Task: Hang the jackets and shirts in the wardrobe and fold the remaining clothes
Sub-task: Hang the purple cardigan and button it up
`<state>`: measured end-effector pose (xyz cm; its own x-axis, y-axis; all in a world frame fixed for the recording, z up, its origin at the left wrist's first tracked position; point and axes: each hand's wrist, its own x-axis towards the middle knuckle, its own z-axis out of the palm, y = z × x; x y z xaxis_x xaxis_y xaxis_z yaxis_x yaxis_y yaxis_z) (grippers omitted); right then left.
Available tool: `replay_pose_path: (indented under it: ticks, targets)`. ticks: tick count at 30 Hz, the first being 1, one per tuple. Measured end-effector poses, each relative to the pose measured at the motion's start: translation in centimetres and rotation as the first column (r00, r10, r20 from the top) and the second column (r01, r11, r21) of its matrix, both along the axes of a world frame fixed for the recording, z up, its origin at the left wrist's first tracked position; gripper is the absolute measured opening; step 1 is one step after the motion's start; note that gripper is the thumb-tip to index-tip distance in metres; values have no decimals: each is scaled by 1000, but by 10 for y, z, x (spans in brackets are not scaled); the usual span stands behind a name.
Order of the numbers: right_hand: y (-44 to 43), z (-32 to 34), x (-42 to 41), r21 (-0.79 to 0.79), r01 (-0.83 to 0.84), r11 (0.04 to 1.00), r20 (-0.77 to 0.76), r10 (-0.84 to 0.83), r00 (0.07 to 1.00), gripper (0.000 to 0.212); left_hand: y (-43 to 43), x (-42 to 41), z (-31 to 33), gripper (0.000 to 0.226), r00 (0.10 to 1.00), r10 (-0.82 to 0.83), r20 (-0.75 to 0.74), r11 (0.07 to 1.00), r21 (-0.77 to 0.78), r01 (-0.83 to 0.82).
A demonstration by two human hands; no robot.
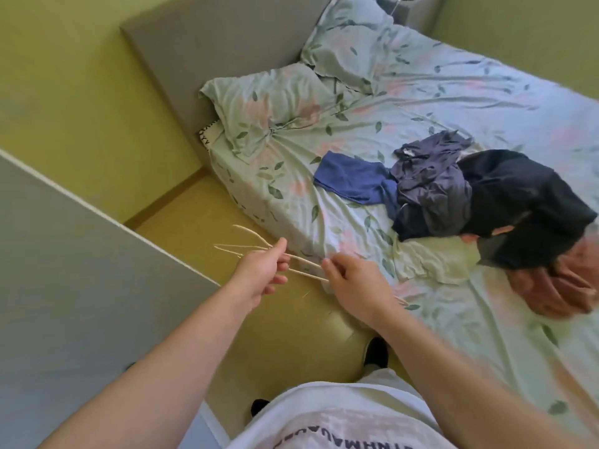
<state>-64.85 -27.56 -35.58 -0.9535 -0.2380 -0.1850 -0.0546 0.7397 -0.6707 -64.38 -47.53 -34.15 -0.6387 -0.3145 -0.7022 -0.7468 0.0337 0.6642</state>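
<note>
I stand beside the bed (pixel 291 196) holding thin cream-coloured hangers (pixel 246 246) over the floor next to its edge. My left hand (pixel 262 273) pinches them near the hooks. My right hand (pixel 353 286) grips their other end, fingers curled round the rods. On the floral sheet to the right lies a heap of clothes: a blue garment (pixel 350 178), a crumpled grey-purple one (pixel 431 176), a black jacket (pixel 518 202) and a pink-brown garment (pixel 557 286) at the heap's near end.
Two floral pillows (pixel 275 108) lie against the grey headboard (pixel 201 50). A grey wardrobe door (pixel 64 254) stands at my left. Yellow floor (pixel 201 215) runs between bed and wardrobe, with my feet on it.
</note>
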Motion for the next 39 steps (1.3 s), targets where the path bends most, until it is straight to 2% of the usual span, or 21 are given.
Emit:
replay_pose_path:
  ticks: [3,6,10,13,16,19,20,22,25,29,32,35,37,39]
  targets:
    - [70,-15,-24,96,35,995,19,-37,999,42,63,-35,-14,52,997,-76,9,980,-184,76]
    - [130,-32,-46,110,130,985,70,-138,988,42,128,-78,-22,44,956,-284,-76,903,-358,239]
    - [194,-48,-62,22,283,959,145,-284,948,38,201,-128,-27,24,848,-513,-129,795,-444,413]
    - [227,-57,-76,24,355,935,199,-352,914,37,242,-158,-32,17,761,-638,-120,705,-490,513]
    - [248,-67,-92,29,374,927,263,-368,892,26,279,-184,-39,22,646,-762,-43,581,-488,652]
    - [257,-75,-105,-23,437,899,325,-407,854,26,311,-206,-50,20,397,-918,-9,368,-393,843]
    - [260,-77,-110,-14,482,876,339,-449,826,28,319,-212,-56,26,337,-941,-28,327,-330,885]
    - [267,-81,-117,32,586,810,355,-557,751,26,332,-227,-71,40,295,-953,-74,304,-235,923]
    - [278,-82,-121,108,703,703,385,-681,623,16,347,-259,-103,36,363,-927,-93,375,-212,902]
    - [288,-81,-127,166,781,603,410,-762,501,7,354,-320,-159,26,495,-868,39,482,-177,858]
    - [290,-85,-127,202,824,530,294,-835,465,13,354,-369,-209,30,581,-796,169,563,-146,813]
    - [284,-94,-123,138,891,433,134,-899,417,25,356,-409,-250,35,677,-698,234,678,-88,729]
    - [279,-109,-124,131,895,427,188,-897,401,27,361,-428,-268,41,742,-628,236,765,8,644]
    - [271,-128,-130,137,895,424,392,-853,344,34,366,-444,-284,49,779,-584,228,810,102,578]
